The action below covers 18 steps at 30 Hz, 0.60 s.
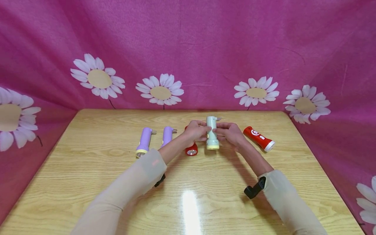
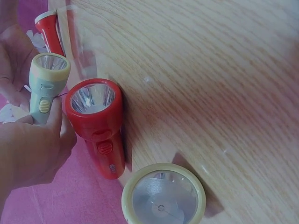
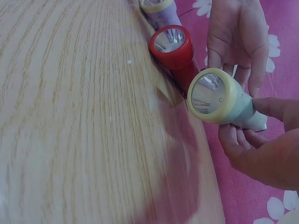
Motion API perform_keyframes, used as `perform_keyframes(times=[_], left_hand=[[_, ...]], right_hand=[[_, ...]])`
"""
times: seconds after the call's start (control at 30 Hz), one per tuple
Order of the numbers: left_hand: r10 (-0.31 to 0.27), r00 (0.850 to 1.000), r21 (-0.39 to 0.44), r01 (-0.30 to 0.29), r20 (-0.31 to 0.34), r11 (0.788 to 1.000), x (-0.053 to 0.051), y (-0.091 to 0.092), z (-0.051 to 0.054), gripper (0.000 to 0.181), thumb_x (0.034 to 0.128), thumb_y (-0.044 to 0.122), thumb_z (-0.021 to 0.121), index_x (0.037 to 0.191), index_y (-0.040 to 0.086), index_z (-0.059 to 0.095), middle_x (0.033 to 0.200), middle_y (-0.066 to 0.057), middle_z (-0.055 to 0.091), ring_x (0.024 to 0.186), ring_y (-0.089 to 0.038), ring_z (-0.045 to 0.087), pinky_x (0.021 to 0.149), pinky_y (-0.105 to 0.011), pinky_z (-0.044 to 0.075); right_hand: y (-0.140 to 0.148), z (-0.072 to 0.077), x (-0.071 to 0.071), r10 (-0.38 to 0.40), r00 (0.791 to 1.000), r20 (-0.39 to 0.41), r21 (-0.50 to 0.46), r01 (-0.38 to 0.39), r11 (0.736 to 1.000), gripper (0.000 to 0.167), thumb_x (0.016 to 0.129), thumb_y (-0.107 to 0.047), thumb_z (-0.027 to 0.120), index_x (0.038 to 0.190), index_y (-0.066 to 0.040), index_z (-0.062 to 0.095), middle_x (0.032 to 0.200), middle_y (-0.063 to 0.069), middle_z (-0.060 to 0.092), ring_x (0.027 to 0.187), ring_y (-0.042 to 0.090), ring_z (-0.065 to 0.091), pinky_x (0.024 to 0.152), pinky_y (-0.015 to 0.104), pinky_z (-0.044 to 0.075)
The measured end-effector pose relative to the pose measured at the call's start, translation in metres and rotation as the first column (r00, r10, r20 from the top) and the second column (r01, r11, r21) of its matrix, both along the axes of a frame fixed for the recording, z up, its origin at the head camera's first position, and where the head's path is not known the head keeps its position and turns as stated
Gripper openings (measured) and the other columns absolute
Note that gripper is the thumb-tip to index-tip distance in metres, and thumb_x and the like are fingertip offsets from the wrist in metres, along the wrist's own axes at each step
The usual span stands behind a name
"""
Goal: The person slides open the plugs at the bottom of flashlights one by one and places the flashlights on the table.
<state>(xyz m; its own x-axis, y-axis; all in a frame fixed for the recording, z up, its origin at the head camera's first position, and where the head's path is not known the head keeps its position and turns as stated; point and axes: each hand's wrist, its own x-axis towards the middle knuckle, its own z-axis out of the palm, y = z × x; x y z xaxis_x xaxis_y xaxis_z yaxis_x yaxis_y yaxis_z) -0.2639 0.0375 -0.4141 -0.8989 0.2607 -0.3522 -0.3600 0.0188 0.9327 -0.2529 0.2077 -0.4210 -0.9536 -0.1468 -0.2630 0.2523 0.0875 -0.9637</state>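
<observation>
Both hands hold a pale green flashlight [image 1: 211,133] with a cream rim, slightly right of the table's middle. Its lens end points toward the person, and a plug with prongs juts from the far end. On one side the left hand [image 1: 194,132] pinches the body between thumb and fingers. From the other side the right hand [image 3: 268,144] grips it, thumb on top and fingers beneath. Just left of it lies a red flashlight [image 2: 97,121], partly covered by the left hand in the head view.
Two purple flashlights [image 1: 145,140] with plug prongs lie further left, one partly behind the left forearm. Another red flashlight [image 1: 258,138] with a white rim lies right of the right hand. A pink flowered cloth [image 1: 202,49] hangs behind the wooden table [image 1: 220,202].
</observation>
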Motion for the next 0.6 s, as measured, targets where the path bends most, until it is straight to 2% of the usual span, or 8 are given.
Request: perform_keyframes(times=[0.3,0.6], left_hand=[[-0.002,1.0,-0.015,0.002,0.007,1.0,0.0,0.005,-0.001,0.04,0.0936,-0.001,0.064,0.131,-0.009,0.053,0.12,-0.022,0.061,0.106,-0.03,0.063,0.088,-0.038,0.057],[0.022,1.0,-0.043,-0.022,0.003,0.999,0.0,0.011,-0.003,0.044,0.0881,-0.009,0.067,0.129,-0.013,0.052,0.125,-0.026,0.056,0.109,-0.037,0.063,0.087,-0.038,0.057]], right_hand=[[0.006,-0.002,-0.002,0.015,1.0,0.019,-0.019,-0.015,1.0,0.046,0.098,-0.003,0.06,0.137,0.015,0.045,0.113,0.014,0.062,0.09,0.015,0.067,0.094,0.037,0.054],[0.009,-0.006,-0.003,0.021,0.999,0.033,-0.06,-0.019,0.998,0.047,0.098,-0.001,0.058,0.139,0.017,0.042,0.097,0.008,0.069,0.088,0.015,0.07,0.095,0.038,0.053]])
